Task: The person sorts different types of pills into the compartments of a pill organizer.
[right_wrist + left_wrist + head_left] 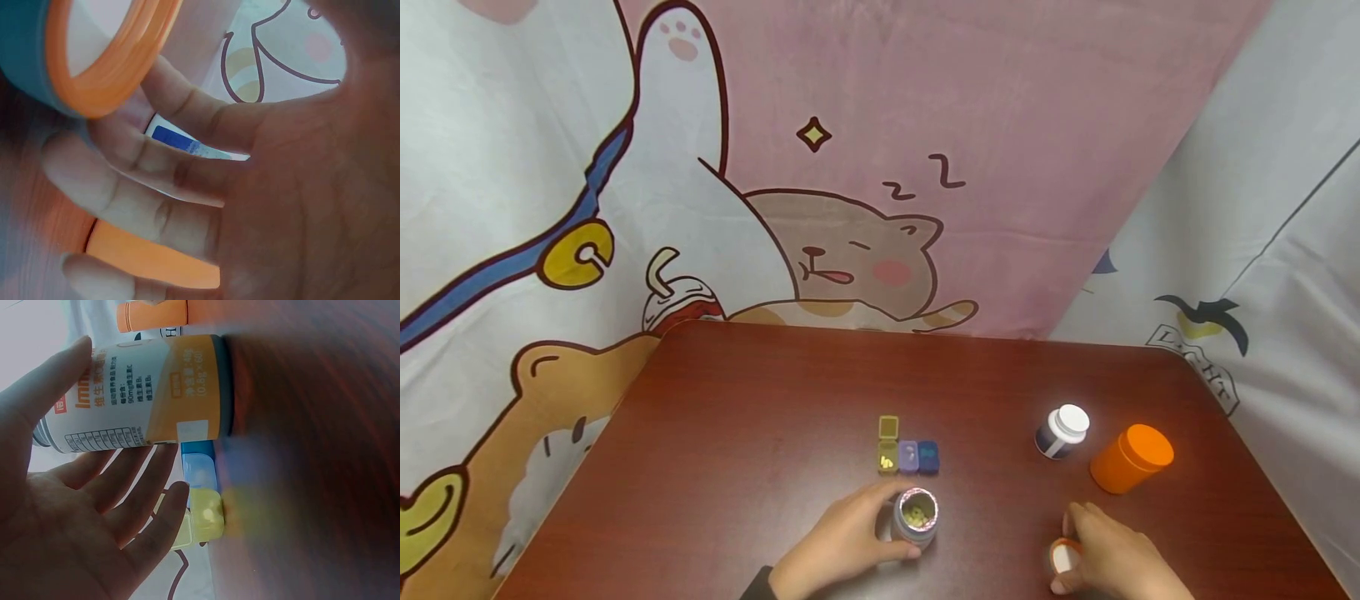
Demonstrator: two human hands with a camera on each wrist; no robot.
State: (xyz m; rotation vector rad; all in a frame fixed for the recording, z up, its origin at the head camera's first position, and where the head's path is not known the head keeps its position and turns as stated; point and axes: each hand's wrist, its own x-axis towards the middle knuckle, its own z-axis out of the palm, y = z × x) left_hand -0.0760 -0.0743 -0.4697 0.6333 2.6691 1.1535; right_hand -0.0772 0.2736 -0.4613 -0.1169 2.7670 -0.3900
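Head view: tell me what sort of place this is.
Probably a home or staged tabletop setup: a dark red wooden table backed by cartoon-cat fabric, with a small pill organizer and supplement bottles laid out.

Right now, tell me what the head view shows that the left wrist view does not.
Only the head view shows the right hand holding the lid, the white-capped bottle, and pills inside the open bottle and the pill organizer.

Only the left wrist view shows the open bottle's printed label.

Both show the left hand around that bottle, the organizer's yellow compartment, the orange bottle and the table.
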